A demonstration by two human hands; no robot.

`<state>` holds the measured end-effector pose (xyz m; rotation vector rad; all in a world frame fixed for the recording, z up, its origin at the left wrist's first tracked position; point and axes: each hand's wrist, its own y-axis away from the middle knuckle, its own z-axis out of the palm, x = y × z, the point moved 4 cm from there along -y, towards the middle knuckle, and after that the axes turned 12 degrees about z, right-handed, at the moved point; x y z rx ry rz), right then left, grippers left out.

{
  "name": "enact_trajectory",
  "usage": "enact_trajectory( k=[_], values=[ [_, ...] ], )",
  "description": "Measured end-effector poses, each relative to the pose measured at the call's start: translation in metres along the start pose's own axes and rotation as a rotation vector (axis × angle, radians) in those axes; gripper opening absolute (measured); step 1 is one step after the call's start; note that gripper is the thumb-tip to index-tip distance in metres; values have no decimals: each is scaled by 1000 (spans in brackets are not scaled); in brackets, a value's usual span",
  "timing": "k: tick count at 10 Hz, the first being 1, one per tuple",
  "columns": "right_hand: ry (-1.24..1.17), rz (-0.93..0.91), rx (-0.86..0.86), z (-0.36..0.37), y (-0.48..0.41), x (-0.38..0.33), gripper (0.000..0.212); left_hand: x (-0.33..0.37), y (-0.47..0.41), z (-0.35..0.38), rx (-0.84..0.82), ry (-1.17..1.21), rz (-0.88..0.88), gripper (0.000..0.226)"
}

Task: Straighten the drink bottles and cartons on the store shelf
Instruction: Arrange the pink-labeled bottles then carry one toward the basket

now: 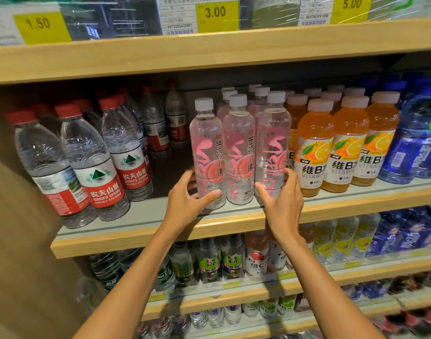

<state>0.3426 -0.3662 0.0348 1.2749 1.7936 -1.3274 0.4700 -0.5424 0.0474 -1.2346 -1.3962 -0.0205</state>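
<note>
Although all three front bottles of the pink-labelled row stand upright on the pale wooden shelf (332, 207), only the outer two are held. The left hand (185, 201) is curled round the leftmost pink-labelled bottle (205, 143), a clear plastic one with a white screw cap, low down near its base, with the thumb laid across the front and the fingers passed behind. The right hand (281, 199) is wrapped likewise round the rightmost pink-labelled bottle (273, 138), whose label appears turned differently from its neighbours'. The middle pink-labelled bottle (239, 148) is touched by neither hand. Just beside the right hand, orange juice bottles with pale caps (314, 143) are packed close. Being full, the pink-labelled bottles can be expected to feel fairly heavy, and their thin walls may give if squeezed; the glossy film is probably slippery. A low, encircling hold is therefore judged best: from there each bottle can be twisted to face forward and slid into line without being tipped, provided the orange neighbours are not nudged.
</note>
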Motion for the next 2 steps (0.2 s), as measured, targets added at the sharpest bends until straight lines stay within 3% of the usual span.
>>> enact_trajectory(
  k=[2],
  values=[
    [-28,29,-45,-1,2,-2,68,-1,2,1,-7,17,-1,61]
  ],
)
